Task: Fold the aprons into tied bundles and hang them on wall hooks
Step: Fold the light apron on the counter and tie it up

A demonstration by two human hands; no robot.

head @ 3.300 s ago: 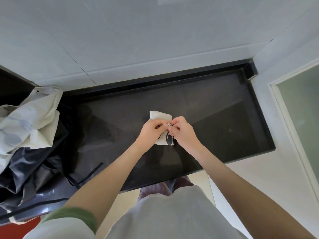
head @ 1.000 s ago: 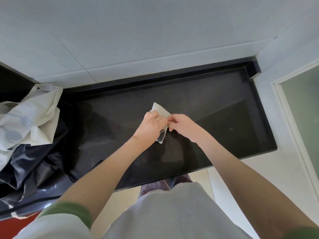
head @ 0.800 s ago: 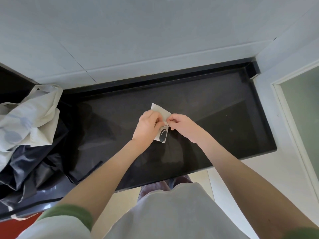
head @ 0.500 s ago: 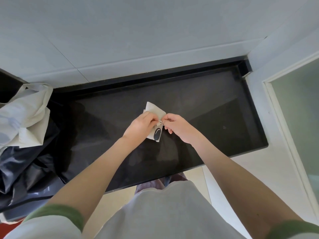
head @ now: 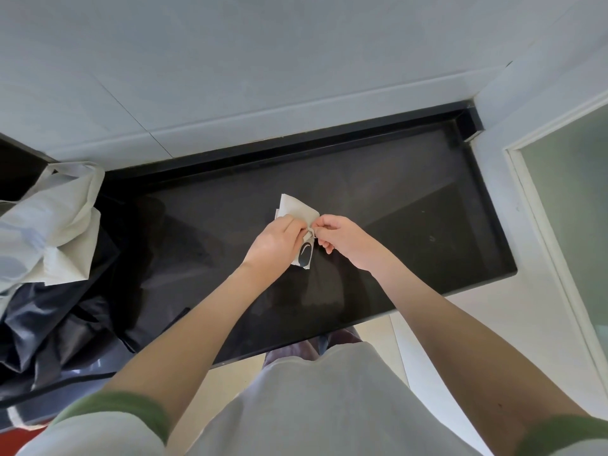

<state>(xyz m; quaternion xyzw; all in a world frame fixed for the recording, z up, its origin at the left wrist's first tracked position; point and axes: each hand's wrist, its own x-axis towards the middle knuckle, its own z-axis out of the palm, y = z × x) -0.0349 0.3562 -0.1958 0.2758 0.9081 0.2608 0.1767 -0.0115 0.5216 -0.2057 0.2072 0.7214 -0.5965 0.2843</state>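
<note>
Tying over the black counter (head: pixel 411 209), spare aprons (head: pixel 56 225) heaped at its left end, the person had the folded apron (head: pixel 296 207) mid-counter: left hand (head: pixel 274 240) clutched it, right hand (head: pixel 345 238) pinched its tie (head: pixel 310 230) — a snug, even pull looked wise

Of the bundle (head: pixel 297 209), the middle and lower left lie hidden under the left hand (head: pixel 274 243), which grips it; only an upper corner and a lower tip show; the dark print (head: pixel 304 258) on that tip is partly covered, its shape not to be told; the bit pinched by the right hand (head: pixel 342 240) is lost between the fingertips, strap or fold undetermined; small mark (head: pixel 432 238) on the counter (head: pixel 411 192), right of the right hand, too small to identify; pale cloth (head: pixel 49 225) and dark cloth (head: pixel 49 324), far left of the left hand, cut by the picture's edge.
</note>
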